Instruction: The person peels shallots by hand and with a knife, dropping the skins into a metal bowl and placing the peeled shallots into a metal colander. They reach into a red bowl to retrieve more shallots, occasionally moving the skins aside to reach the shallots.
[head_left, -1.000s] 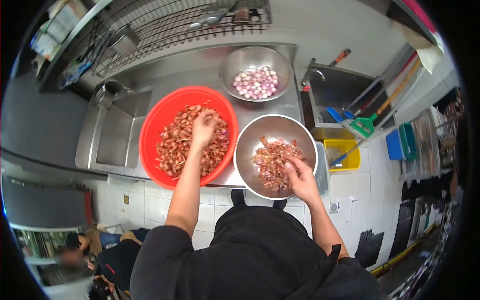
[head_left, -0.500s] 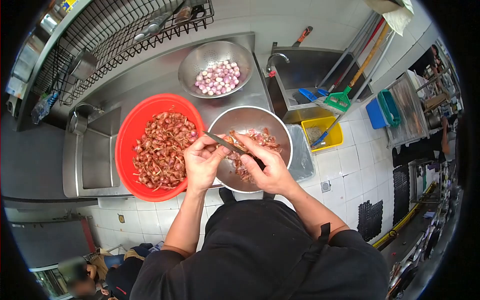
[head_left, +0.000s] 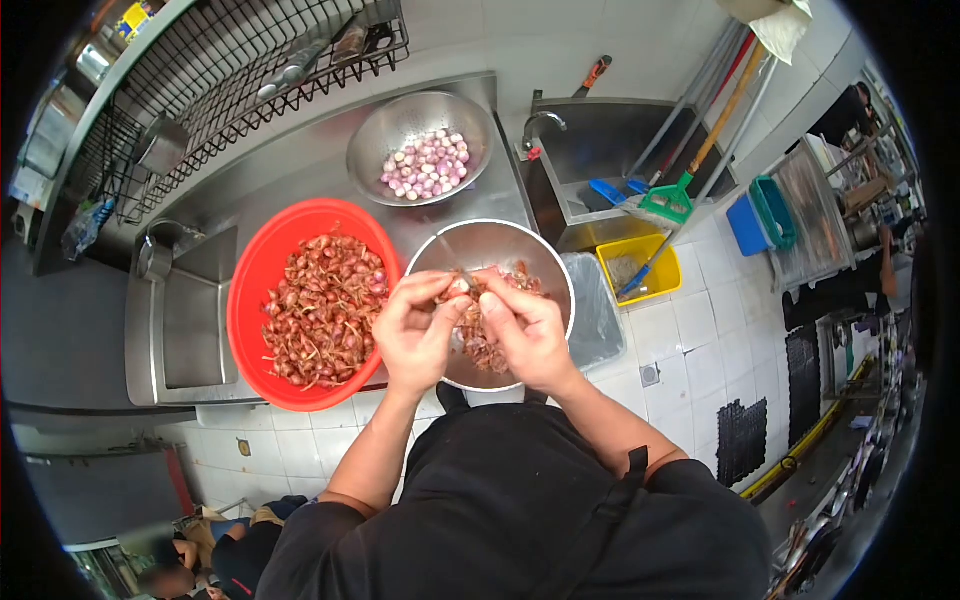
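My left hand [head_left: 412,325] pinches a small shallot [head_left: 458,288], pale where its skin is off, between thumb and fingers. My right hand [head_left: 532,332] grips a knife [head_left: 452,252], its blade pointing up and away, close against the shallot; the handle is hidden by the fingers. Both hands meet above a steel bowl [head_left: 550,246] of loose brown shallot skins [head_left: 488,352]. To the left stands a red basin [head_left: 245,305] heaped with unpeeled shallots [head_left: 325,310]. Farther back, a steel colander [head_left: 385,125] holds peeled, pink-white shallots [head_left: 428,165].
A sink [head_left: 195,320] lies at the left, under a wire rack [head_left: 240,95]. Back right is another sink [head_left: 640,135] with a tap and broom handles. A yellow bucket [head_left: 665,270] stands on the floor. Other people are at lower left and far right.
The knife blade has swung from pointing left to pointing up and away. My hands have drawn closer together, and the shallot now shows between them. The whole view has shifted slightly.
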